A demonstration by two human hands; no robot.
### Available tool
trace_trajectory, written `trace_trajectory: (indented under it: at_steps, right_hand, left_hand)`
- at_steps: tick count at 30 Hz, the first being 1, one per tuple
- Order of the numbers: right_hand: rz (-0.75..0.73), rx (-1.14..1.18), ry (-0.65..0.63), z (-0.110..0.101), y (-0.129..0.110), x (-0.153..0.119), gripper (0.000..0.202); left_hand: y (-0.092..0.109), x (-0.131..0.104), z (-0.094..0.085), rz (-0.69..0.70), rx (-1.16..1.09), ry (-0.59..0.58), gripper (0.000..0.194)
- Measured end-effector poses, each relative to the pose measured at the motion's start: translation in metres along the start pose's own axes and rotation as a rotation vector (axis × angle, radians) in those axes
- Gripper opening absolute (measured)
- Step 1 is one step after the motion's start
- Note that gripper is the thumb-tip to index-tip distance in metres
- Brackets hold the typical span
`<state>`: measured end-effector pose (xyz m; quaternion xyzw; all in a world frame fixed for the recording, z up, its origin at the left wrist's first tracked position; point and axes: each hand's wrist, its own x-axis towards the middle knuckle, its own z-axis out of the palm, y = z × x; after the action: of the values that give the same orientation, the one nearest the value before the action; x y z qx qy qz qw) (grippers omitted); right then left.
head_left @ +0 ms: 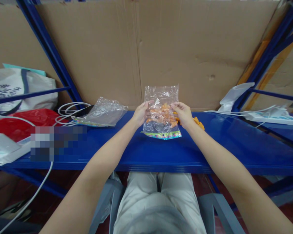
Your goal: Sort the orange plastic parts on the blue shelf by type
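Between my hands a clear plastic bag [161, 125] with a colourful printed strip along its lower edge is held up over the blue shelf. My left hand [141, 113] pinches its left side, and my right hand [183, 113] grips the right side. Orange pieces [164, 112] show through the film; whether they all lie inside or partly behind the bag I cannot tell. More orange pieces [198, 123] rest on the shelf just beyond my right wrist, partly hidden by it.
Left on the blue shelf [161, 159] lie more clear bags [104, 112], a coiled white cable [65, 110], a red bag [34, 122] and a white power strip [12, 152]. Another power strip [271, 117] sits at right. Cardboard [100, 48] backs the shelf between blue posts [48, 48].
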<state>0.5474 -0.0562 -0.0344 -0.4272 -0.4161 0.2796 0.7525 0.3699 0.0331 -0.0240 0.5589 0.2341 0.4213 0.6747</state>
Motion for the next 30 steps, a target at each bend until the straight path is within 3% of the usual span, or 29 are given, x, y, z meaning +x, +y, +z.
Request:
trace_trajectory:
  at_steps: [4, 9, 16, 23, 30]
  right_hand:
    - [-0.042, 0.02, 0.127, -0.004, 0.0, 0.005, 0.015]
    - [-0.191, 0.11, 0.379, -0.018, 0.0, 0.017, 0.013]
    - [-0.088, 0.288, 0.528, -0.019, 0.005, 0.019, 0.01]
    - [0.048, 0.385, 0.441, 0.006, 0.015, 0.003, 0.018]
    - [0.129, 0.364, 0.476, -0.006, 0.009, 0.009, 0.016]
  left_hand:
    - [0.003, 0.004, -0.005, -0.035, -0.031, -0.043, 0.061]
    - [0.0, 0.005, -0.011, -0.087, -0.025, -0.252, 0.087]
    - [-0.031, -0.007, 0.007, -0.144, 0.224, -0.523, 0.064]
    - [-0.042, -0.017, 0.029, -0.086, 0.366, -0.434, 0.05]
    - [-0.043, -0.008, 0.017, -0.086, 0.365, -0.412, 0.042]
